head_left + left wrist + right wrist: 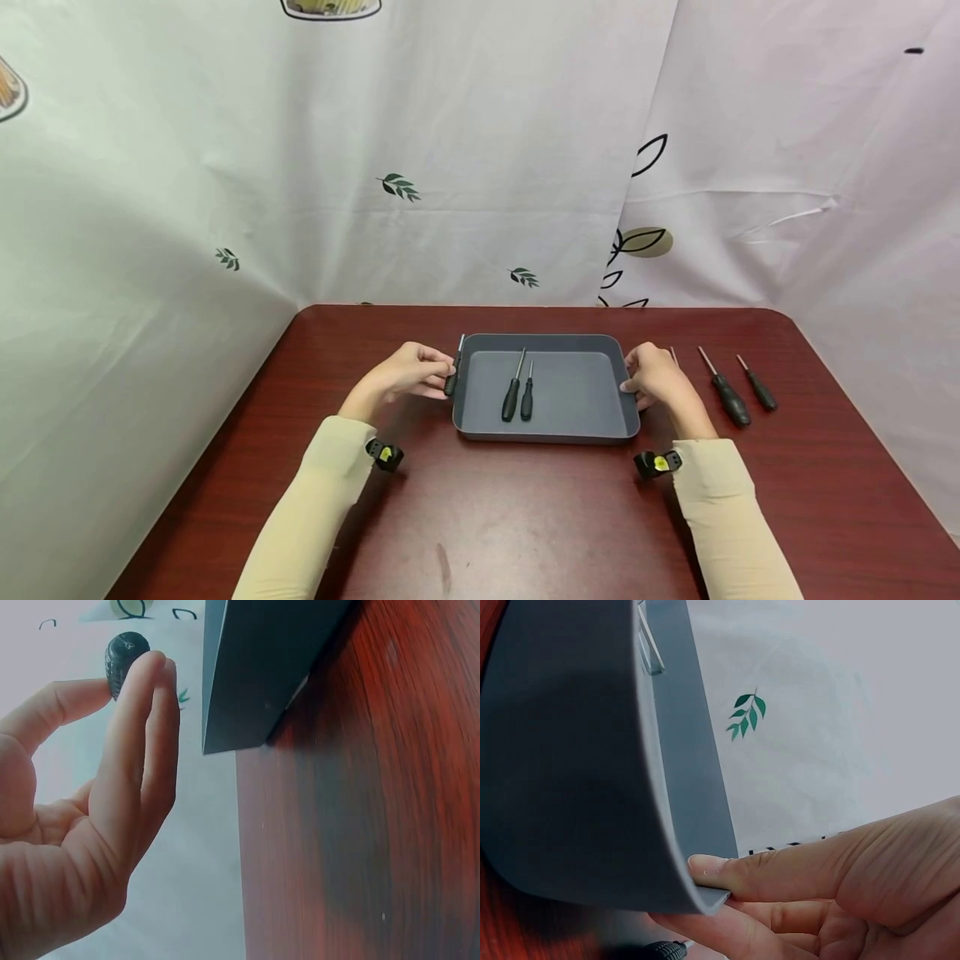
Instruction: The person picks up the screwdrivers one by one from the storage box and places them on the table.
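Note:
A shallow grey rectangular tray lies on the table, with two black-handled screwdrivers inside: a larger one and a smaller one. Just outside its left wall, my left hand pinches another screwdriver by its black handle, shaft pointing away. The left wrist view shows the rounded handle end between thumb and fingers, beside the tray wall. At the opposite side, my right hand pinches the tray's rim, thumb inside and fingers beneath or outside, as the right wrist view shows.
To the right of the tray lie a large screwdriver and a smaller one. Another shaft pokes out behind my right hand, its handle hidden in the head view. White printed cloth hangs behind the brown table.

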A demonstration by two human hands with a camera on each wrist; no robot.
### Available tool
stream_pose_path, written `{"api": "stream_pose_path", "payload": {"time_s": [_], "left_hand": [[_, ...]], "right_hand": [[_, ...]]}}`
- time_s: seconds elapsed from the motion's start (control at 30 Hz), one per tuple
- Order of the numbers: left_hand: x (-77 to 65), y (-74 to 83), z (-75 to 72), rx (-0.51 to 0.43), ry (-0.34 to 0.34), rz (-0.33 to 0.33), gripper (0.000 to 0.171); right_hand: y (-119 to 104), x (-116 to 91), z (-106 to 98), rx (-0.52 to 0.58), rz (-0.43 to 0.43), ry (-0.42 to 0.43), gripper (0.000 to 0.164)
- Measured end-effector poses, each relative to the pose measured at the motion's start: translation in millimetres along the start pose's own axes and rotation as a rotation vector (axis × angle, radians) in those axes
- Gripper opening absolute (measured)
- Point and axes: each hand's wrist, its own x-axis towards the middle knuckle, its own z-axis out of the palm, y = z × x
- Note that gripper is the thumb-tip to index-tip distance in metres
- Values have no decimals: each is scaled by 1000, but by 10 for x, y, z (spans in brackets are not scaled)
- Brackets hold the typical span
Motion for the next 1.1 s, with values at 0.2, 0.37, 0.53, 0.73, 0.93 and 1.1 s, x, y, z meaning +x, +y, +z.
{"api": "stream_pose_path", "payload": {"time_s": [0.2,0.37,0.53,0.73,0.93,1.1], "left_hand": [[-41,-43,-97,14,23,-12,30],[-69,-75,-162,40,22,-18,31],[-106,-111,-226,43,44,-29,31],[-129,-179,-316,71,56,-35,32],[-133,-222,-380,83,60,-35,34],[-137,-241,-397,72,64,-37,33]], "right_hand": [[12,14,-1,14,1,-1,31],[17,25,-4,19,23,-3,30],[16,30,-1,26,27,-5,30],[17,26,3,38,30,-11,32],[16,20,6,55,33,-18,34],[21,24,7,67,38,-17,33]]}}
